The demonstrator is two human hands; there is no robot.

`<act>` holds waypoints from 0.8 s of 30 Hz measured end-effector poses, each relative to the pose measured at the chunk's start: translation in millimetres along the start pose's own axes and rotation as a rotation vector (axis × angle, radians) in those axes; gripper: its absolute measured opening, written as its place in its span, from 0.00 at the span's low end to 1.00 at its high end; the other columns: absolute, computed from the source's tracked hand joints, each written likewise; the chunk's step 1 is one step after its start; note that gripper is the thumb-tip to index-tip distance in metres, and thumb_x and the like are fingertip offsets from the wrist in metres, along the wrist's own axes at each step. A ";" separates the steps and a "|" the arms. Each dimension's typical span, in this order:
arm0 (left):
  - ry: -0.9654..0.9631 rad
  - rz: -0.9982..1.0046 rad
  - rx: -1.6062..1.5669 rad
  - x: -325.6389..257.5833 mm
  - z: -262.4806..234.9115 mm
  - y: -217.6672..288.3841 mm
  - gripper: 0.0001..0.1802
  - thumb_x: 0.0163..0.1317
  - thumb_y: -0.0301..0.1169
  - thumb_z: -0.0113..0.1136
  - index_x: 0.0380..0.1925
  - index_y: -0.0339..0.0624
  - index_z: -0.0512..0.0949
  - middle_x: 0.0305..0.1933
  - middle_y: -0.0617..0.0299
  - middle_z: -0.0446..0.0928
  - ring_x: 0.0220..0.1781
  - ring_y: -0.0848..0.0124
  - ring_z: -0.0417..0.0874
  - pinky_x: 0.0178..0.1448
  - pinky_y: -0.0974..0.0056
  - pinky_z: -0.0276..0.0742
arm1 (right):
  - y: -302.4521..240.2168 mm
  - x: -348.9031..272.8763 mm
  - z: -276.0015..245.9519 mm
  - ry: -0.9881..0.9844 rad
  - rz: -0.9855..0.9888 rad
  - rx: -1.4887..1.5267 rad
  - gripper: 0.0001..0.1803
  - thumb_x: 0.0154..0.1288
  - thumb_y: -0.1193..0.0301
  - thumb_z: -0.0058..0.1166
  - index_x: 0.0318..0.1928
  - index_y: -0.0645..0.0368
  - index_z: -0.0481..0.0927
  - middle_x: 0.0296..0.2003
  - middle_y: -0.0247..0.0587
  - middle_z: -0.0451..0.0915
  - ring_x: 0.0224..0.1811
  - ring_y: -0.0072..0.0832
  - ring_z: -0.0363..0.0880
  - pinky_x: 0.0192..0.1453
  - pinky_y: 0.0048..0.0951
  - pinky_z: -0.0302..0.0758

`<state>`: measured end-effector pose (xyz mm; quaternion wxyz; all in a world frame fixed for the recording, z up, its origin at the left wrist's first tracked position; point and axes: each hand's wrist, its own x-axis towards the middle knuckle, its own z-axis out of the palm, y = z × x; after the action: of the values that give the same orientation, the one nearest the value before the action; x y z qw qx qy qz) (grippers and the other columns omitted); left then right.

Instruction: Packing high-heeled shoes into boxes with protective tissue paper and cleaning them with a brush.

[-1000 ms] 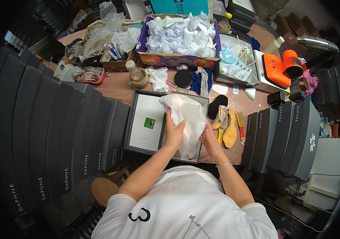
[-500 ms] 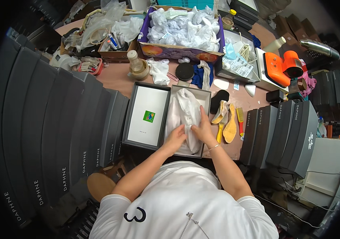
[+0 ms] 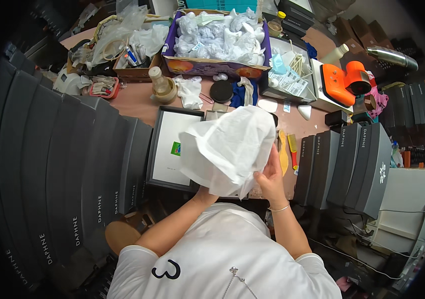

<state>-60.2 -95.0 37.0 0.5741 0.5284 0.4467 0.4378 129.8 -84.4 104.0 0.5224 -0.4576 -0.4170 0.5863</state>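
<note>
A crumpled sheet of white wrapping paper (image 3: 232,149) is lifted toward me and spread above the box on the table. My right hand (image 3: 271,179) grips its right edge, thumb in front and fingers behind. At the paper's lower left is my left hand (image 3: 205,196), its fingers hidden under the sheet. Below the paper lies an open grey shoe box (image 3: 213,114), mostly covered; whether anything is in it cannot be seen. Left of it sits the grey lid (image 3: 165,172), white inside with a small green printed patch (image 3: 175,148).
Stacked grey boxes (image 3: 85,149) wall the left; more grey boxes (image 3: 342,159) stand right. A red-yellow brush (image 3: 292,152) lies near a tan insole (image 3: 283,154). Behind are a purple carton (image 3: 212,69) of crumpled white wrapping, a bottle (image 3: 158,82) and an orange device (image 3: 337,87).
The white wrapping paper has come up out of the box and opened out. Both hands have risen with it, and the left has gone beneath the sheet. The view has shifted slightly.
</note>
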 end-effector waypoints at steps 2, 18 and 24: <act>0.160 0.040 -0.131 3.5 -9.8 17.1 0.34 0.68 0.42 0.49 0.69 0.38 0.53 0.70 0.52 0.56 0.71 0.60 0.58 0.73 0.58 0.53 | -2.1 -2.4 2.1 -0.035 -0.016 -0.003 0.50 0.49 0.87 0.48 0.73 0.61 0.42 0.70 0.44 0.53 0.72 0.31 0.53 0.73 0.32 0.51; -0.092 0.186 0.330 35.9 55.6 -17.4 0.30 0.71 0.37 0.45 0.70 0.43 0.53 0.72 0.53 0.54 0.74 0.59 0.54 0.76 0.58 0.47 | -17.9 -13.3 -4.7 -0.015 -0.105 -0.900 0.35 0.55 0.78 0.55 0.66 0.59 0.65 0.66 0.57 0.59 0.70 0.42 0.57 0.70 0.36 0.56; -0.192 0.003 -0.508 29.7 110.7 -43.9 0.30 0.70 0.35 0.46 0.69 0.41 0.54 0.72 0.53 0.55 0.73 0.61 0.56 0.74 0.59 0.55 | -22.9 -10.8 -0.2 -0.006 -0.094 -1.061 0.39 0.58 0.58 0.61 0.66 0.62 0.63 0.64 0.66 0.58 0.68 0.56 0.55 0.70 0.45 0.54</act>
<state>55.5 -92.5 -3.7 0.7274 0.4071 0.2653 0.4846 135.7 -92.7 127.2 0.2439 -0.6382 -0.6777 0.2720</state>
